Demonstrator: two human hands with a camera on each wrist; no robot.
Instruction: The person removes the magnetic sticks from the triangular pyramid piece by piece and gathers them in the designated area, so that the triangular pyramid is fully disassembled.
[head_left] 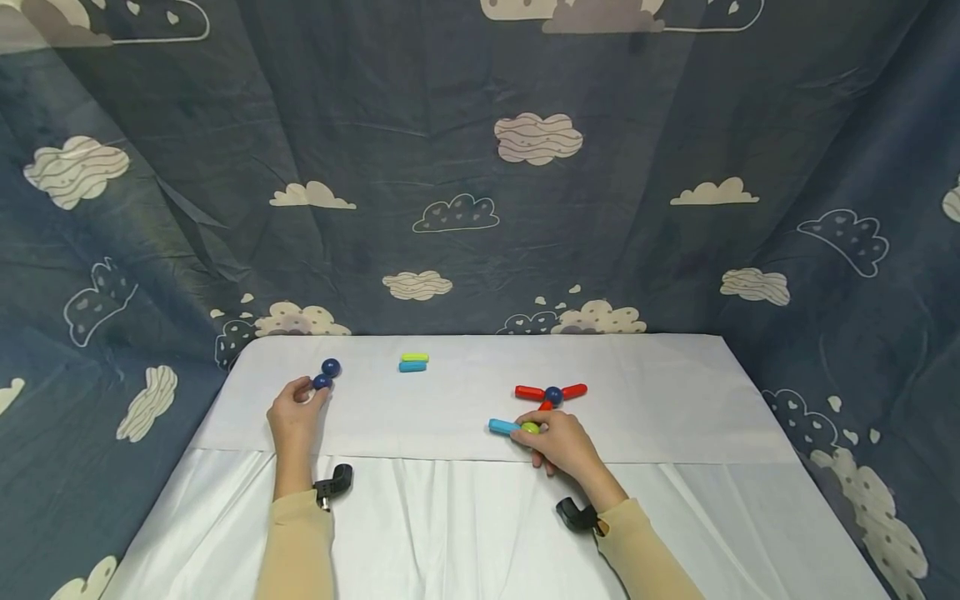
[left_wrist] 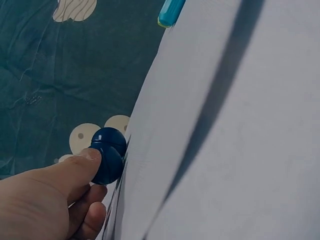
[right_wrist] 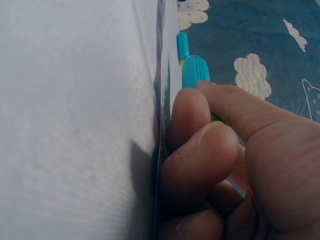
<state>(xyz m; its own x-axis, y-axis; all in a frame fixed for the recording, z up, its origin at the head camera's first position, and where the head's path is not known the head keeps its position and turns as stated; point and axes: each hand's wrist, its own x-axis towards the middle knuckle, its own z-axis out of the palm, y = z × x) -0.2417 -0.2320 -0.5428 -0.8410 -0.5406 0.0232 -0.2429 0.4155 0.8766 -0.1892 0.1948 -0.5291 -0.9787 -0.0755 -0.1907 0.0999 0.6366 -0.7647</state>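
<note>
At the left of the head view, my left hand [head_left: 296,414] pinches a dark blue ball [head_left: 322,382] between thumb and fingers. A second dark blue ball [head_left: 331,367] sits right behind it; the two overlap in the left wrist view. My right hand [head_left: 564,443] grips a lime green ball [head_left: 530,427], its fingers partly covering it. From that ball a light blue rod [head_left: 503,427] points left. Just behind the right hand, red rods [head_left: 529,392] spread from another dark blue ball [head_left: 553,395], one reaching toward the green ball.
Toward the back of the white-covered table [head_left: 450,417], a lime rod [head_left: 415,357] and a blue rod [head_left: 412,367] lie side by side. A dark curtain [head_left: 420,150] with cloud prints hangs behind the table and along its sides.
</note>
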